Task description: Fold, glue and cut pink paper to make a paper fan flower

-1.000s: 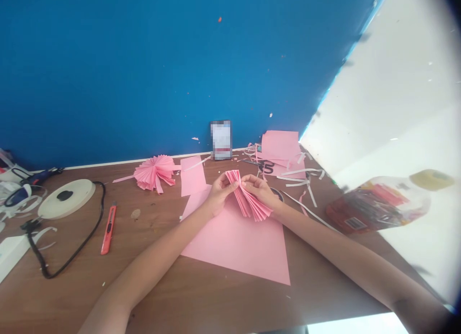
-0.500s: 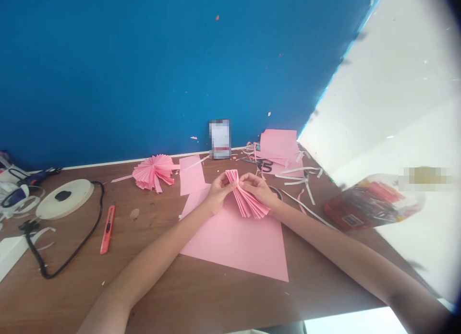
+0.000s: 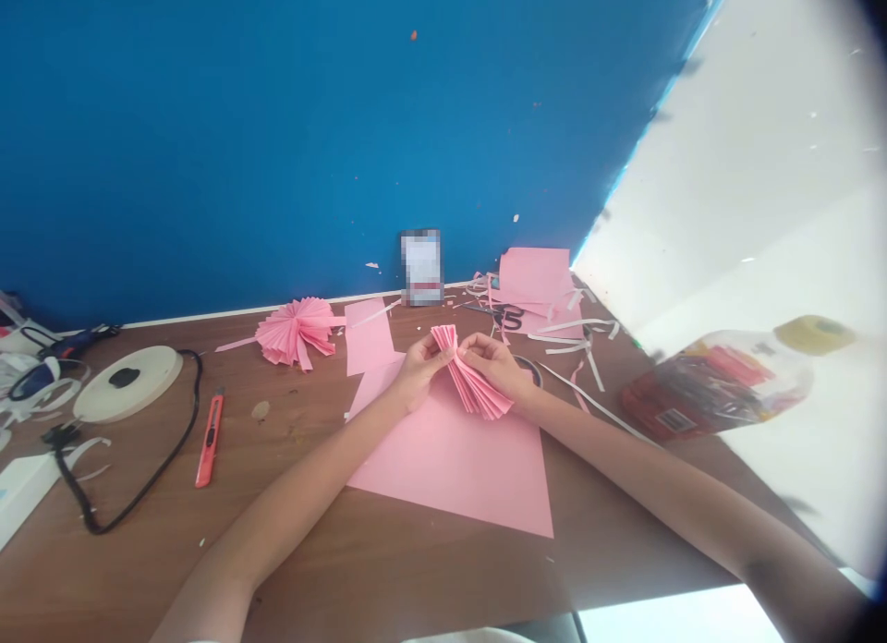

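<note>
Between my two hands is a pleated pink paper [image 3: 478, 389], pinched in at its middle and fanned out at the lower end. My left hand [image 3: 419, 368] is closed on its left side, thumb near the narrow waist. From the right, my right hand [image 3: 500, 364] pinches the same waist with thumb and fingers. Beneath both hands lies a flat pink sheet [image 3: 457, 481] on the wooden table [image 3: 311, 560]. A finished-looking pink paper rosette [image 3: 297, 333] with strip tails rests at the back left, beside a smaller pink sheet [image 3: 370, 338].
A red box cutter [image 3: 210, 440] and a black cable [image 3: 149, 495] lie left, near a round cream lid [image 3: 128, 384]. Scissors [image 3: 511, 320], paper strips [image 3: 575, 329] and pink sheets [image 3: 533, 275] are back right. A bottle [image 3: 721, 384] stands right; a phone-like object [image 3: 422, 266] leans on the wall.
The fanned lower end of the pleated paper has drawn slightly closer together. Both hands keep nearly the same place and grip; the camera view has shifted a little.
</note>
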Tool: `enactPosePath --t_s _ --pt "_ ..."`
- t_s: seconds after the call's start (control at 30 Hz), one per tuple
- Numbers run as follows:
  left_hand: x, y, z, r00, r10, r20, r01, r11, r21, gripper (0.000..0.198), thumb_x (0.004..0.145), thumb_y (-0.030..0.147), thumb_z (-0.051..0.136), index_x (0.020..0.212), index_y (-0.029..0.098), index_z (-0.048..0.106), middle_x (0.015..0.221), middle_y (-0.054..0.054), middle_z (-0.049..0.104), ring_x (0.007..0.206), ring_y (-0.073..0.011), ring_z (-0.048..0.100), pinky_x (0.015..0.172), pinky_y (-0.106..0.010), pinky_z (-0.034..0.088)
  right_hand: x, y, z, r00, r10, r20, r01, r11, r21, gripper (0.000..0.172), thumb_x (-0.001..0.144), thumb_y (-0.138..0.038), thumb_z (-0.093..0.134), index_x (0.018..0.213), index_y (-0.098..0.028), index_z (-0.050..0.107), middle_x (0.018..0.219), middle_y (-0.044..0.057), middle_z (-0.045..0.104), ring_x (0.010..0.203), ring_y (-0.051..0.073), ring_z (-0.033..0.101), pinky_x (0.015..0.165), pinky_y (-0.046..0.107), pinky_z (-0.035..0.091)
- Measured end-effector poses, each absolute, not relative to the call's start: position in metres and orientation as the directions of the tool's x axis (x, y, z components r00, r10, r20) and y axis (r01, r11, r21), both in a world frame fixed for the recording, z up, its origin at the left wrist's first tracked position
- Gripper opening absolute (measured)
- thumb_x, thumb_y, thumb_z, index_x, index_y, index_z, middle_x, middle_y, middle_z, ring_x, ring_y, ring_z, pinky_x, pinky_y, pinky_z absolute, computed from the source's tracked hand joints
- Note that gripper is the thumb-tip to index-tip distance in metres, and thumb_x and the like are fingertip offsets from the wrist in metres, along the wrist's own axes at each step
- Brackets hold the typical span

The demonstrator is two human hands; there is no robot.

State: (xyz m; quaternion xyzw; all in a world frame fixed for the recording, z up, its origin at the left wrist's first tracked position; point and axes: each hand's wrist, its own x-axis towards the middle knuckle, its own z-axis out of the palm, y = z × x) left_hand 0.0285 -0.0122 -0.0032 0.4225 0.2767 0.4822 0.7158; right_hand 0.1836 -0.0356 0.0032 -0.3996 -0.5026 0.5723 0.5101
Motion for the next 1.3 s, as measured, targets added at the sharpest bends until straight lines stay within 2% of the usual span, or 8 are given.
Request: enactPosePath --t_s 0.13,0.3,0.47,0.63,0.73,1.07,1.3 --pt "0.028 -0.013 -0.002 0.404 0.914 0.022 -0.487 0.195 0.851 0.045 0.064 0.024 0.078 0.106 0.019 0.063 0.102 -0.004 0.065 0.095 -0.0154 0.059 0.086 -0.027 0.044 0.183 -0.036 0.004 -0.134 0.99 0.049 -0.139 0.03 -0.99 0.028 0.073 -0.044 0.068 0.077 -0.019 0.056 0.067 -0.004 0.052 0.059 0.009 0.045 0.059 0.024 0.037" --pt "0.027 -0.012 -0.002 0.405 0.914 0.015 -0.513 0.214 0.831 0.039 0.069 0.025 0.075 0.106 0.02 0.063 0.102 -0.003 0.064 0.091 -0.0128 0.059 0.083 -0.025 0.044 0.183 -0.04 0.014 -0.166 0.986 0.023 -0.096 0.007 -0.995 0.029 0.074 -0.046 0.066 0.078 -0.019 0.056 0.07 -0.003 0.053 0.063 0.01 0.047 0.062 0.025 0.039" --pt "0.027 -0.011 -0.001 0.378 0.926 0.003 -0.527 0.212 0.823 0.041 0.069 0.025 0.074 0.108 0.02 0.061 0.1 -0.004 0.065 0.091 -0.0135 0.06 0.085 -0.027 0.044 0.188 -0.044 0.031 -0.213 0.977 -0.031 0.063 -0.018 -0.998 0.03 0.081 -0.048 0.057 0.082 -0.019 0.056 0.08 -0.001 0.056 0.074 0.013 0.052 0.069 0.026 0.041" --pt "0.028 -0.011 -0.001 0.351 0.936 0.012 -0.523 0.185 0.832 0.041 0.069 0.026 0.075 0.107 0.02 0.062 0.103 -0.005 0.065 0.099 -0.0166 0.059 0.09 -0.03 0.043 0.194 -0.044 0.04 -0.321 0.947 -0.004 0.235 0.076 -0.969 0.034 0.074 -0.039 0.065 0.099 -0.019 0.054 0.088 0.001 0.059 0.081 0.016 0.054 0.075 0.03 0.043" --pt "0.028 -0.011 -0.002 0.36 0.933 0.026 -0.522 0.178 0.834 0.041 0.07 0.026 0.074 0.108 0.019 0.061 0.107 -0.006 0.065 0.101 -0.0174 0.059 0.094 -0.032 0.041 0.196 -0.045 0.044 -0.358 0.933 0.03 0.287 0.141 -0.947 0.033 0.076 -0.036 0.062 0.104 -0.019 0.054 0.095 0.002 0.06 0.084 0.016 0.054 0.077 0.031 0.043" --pt "0.029 -0.011 -0.003 0.335 0.941 0.036 -0.517 0.152 0.842 0.032 0.075 0.025 0.069 0.105 0.018 0.062 0.112 -0.006 0.062 0.103 -0.0157 0.057 0.095 -0.03 0.039 0.197 -0.046 0.052 -0.319 0.947 0.019 0.284 0.115 -0.952 0.027 0.081 -0.034 0.054 0.103 -0.02 0.059 0.094 0.002 0.06 0.087 0.017 0.055 0.078 0.03 0.043" --pt "0.028 -0.009 -0.003 0.324 0.945 -0.039 -0.489 0.203 0.848 0.038 0.07 0.026 0.073 0.105 0.019 0.062 0.095 -0.002 0.064 0.086 -0.0113 0.058 0.086 -0.027 0.042 0.196 -0.041 0.04 -0.169 0.981 0.094 0.183 0.125 -0.975 0.021 0.084 -0.036 0.051 0.098 -0.021 0.058 0.087 -0.001 0.056 0.082 0.014 0.052 0.079 0.029 0.042"
